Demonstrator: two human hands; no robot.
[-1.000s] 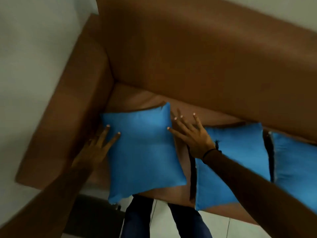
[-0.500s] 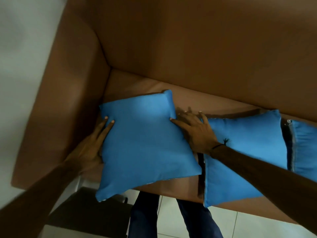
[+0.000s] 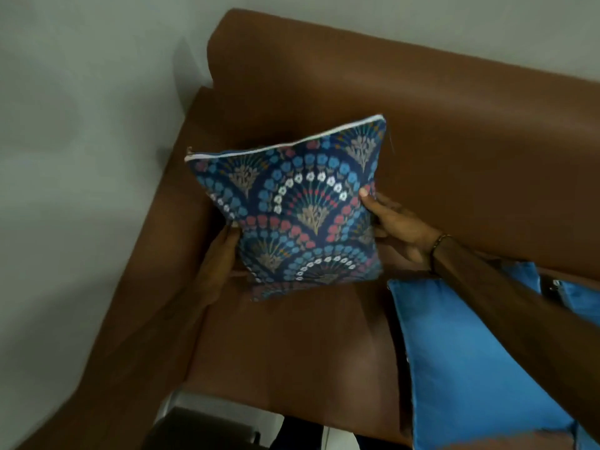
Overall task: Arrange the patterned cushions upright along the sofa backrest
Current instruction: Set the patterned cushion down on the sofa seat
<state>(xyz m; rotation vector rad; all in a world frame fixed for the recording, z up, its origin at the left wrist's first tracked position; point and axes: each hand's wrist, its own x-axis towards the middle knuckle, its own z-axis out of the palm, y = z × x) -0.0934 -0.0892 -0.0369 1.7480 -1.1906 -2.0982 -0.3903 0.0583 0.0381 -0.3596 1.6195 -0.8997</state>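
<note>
A cushion (image 3: 298, 209) with a dark blue fan-and-flower pattern stands raised over the left end of the brown sofa seat (image 3: 292, 345), its patterned face toward me and a white-edged seam on top. My left hand (image 3: 217, 271) grips its lower left edge. My right hand (image 3: 396, 225) holds its right edge, thumb on the front. The brown sofa backrest (image 3: 454, 131) rises just behind it. A second cushion (image 3: 470, 358) lies flat on the seat to the right, plain blue side up, under my right forearm.
The sofa's left armrest (image 3: 156, 254) runs beside the held cushion, with a pale wall (image 3: 81, 125) beyond it. Part of a third blue cushion (image 3: 581, 297) shows at the far right. A dark object (image 3: 201, 430) sits on the floor before the sofa.
The left cushion lay flat with its plain blue side up. Both hands have lifted it and turned it upright, so its patterned face now shows. The view has tilted upward.
</note>
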